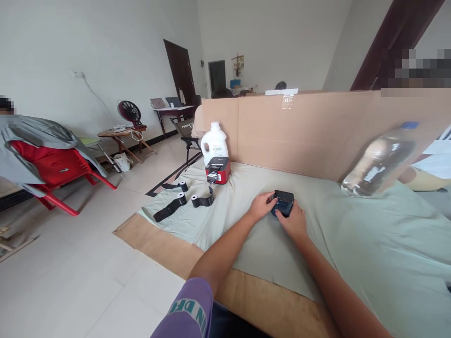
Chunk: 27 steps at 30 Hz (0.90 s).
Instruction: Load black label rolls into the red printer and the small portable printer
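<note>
My left hand [261,205] grips the left side of a small black portable printer [284,198], its fingers closed on the edge. My right hand [295,221] wraps round the right side and near corner, with the thumb on the front. The printer rests on or just above the pale green cloth [260,234]; I cannot tell which. To its left lie several black paper rolls [202,200] with white cores, partly unrolled. Behind them stands a red and black printer [221,171], with shiny black material at its front.
A white jug [214,143] stands behind the red printer. A cardboard panel [282,131] closes off the back. At the right leans a large clear bottle [380,162] with a blue cap. The wooden board [158,237] ends along the near left. A person sits on a red chair [56,164].
</note>
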{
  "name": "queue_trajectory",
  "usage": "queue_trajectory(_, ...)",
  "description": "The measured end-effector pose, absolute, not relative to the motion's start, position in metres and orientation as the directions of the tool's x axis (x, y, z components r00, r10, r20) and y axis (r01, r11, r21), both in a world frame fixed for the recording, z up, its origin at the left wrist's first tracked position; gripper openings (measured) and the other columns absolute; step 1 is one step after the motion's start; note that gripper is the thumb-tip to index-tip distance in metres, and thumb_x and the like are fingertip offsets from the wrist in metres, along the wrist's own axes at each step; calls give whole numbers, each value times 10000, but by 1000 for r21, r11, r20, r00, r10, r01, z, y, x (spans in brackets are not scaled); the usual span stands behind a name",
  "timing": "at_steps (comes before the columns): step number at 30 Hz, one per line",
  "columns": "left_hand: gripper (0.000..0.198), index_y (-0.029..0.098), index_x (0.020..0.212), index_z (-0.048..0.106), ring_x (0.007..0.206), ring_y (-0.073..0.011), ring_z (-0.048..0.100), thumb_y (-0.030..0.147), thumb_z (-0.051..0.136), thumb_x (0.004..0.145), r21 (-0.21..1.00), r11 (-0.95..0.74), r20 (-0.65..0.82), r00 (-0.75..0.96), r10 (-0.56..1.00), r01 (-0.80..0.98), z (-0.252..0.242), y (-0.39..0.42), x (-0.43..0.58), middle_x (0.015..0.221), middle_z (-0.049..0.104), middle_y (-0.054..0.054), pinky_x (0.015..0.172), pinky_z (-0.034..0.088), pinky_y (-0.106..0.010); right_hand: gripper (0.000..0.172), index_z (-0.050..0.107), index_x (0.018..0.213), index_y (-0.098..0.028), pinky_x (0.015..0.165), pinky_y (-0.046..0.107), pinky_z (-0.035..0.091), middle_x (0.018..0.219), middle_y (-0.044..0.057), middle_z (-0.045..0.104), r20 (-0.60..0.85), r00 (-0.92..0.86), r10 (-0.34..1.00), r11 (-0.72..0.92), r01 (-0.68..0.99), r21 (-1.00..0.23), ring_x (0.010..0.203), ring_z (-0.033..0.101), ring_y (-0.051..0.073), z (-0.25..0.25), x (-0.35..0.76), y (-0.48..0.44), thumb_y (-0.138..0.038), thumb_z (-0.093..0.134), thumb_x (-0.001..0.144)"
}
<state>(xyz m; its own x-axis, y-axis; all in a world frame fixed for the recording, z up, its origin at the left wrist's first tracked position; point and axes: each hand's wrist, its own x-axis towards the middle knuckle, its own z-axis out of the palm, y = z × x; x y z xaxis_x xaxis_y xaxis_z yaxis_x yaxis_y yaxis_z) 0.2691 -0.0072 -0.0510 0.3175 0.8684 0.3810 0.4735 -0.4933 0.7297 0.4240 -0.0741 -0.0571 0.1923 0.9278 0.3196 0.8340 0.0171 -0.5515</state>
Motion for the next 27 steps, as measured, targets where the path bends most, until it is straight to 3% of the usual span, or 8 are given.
queue_trajectory(4,430,184,1334,637,978,-182,686,358,530,956,716,-522,408,329,852,465,-52,-5,268,1167,710,-84,946,539,-328,1021,319,1458,43,1042,502,391,1295,313,583,345,291,892,-94,867,-489,1211,543,420,-49,405,-83,-608,649,745)
queue_trajectory(9,412,180,1336,638,1237,-214,611,295,514,960,715,-539,408,360,839,446,-49,-5,269,1326,668,-77,1107,452,-374,1000,334,1476,-60,1005,483,403,1305,259,595,346,344,873,-136,853,-504,1213,533,415,-43,400,-86,-580,706,707)
queue_trajectory(16,412,226,1346,639,1071,-240,698,332,524,965,739,-472,335,345,877,481,-47,-8,267,1191,738,-38,995,537,-380,987,388,1446,-93,988,492,411,1248,250,608,362,341,867,-103,835,-541,1168,531,419,-44,404,-80,-528,750,637)
queue_trajectory(20,433,231,1380,603,1119,-223,685,373,457,997,704,-483,319,375,870,521,-44,-12,266,1176,745,-22,1010,525,-368,852,484,1349,-68,1019,463,403,1167,226,652,395,346,851,-61,812,-581,1109,565,375,-38,414,-79,-493,719,650)
queue_trajectory(24,414,226,1350,629,1223,-210,632,346,469,988,559,-613,337,523,783,558,-44,-15,270,1309,681,-42,1084,469,-362,623,599,1188,-157,977,429,450,1078,129,700,405,401,821,-38,747,-663,1014,614,304,-21,457,-79,-506,685,680)
queue_trajectory(27,399,238,1329,645,1330,-225,552,313,521,958,453,-661,284,605,743,599,-47,-15,275,1368,641,-41,1155,394,-397,646,624,1173,-154,909,418,495,1050,120,709,446,490,749,-77,733,-676,976,634,300,-5,519,-86,-519,713,648)
